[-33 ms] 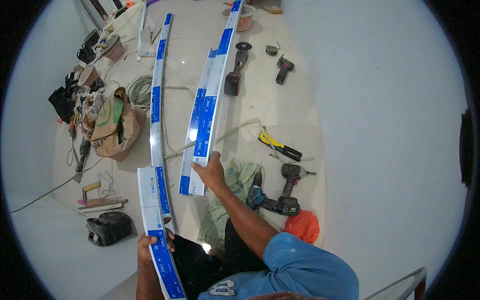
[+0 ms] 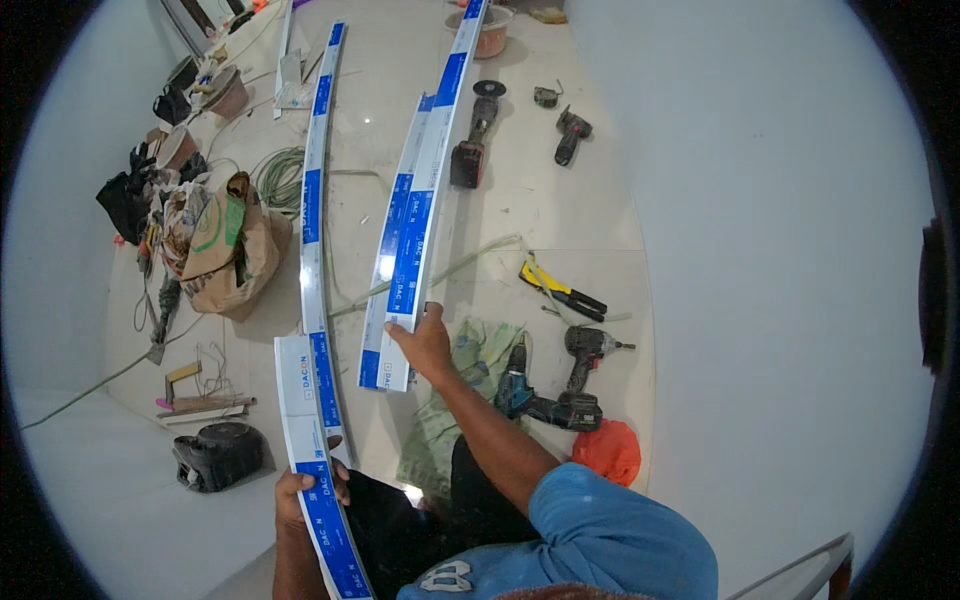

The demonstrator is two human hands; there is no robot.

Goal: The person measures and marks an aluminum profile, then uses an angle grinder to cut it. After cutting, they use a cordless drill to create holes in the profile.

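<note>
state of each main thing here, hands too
left hand: closed on near strip
near strip: held
right hand: gripping far strip
far strip: held
long strip: lying unheld
green cord: coiled
teal drill: lying on its side
brown bag: crumpled
green cloth: rumpled

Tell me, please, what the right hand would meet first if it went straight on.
Pointing forward and left, the right hand would likely first meet the blue-and-white strip it holds; depth beyond that is unclear.

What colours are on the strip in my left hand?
The strip is mostly white and blue, shown in the head view.
</note>
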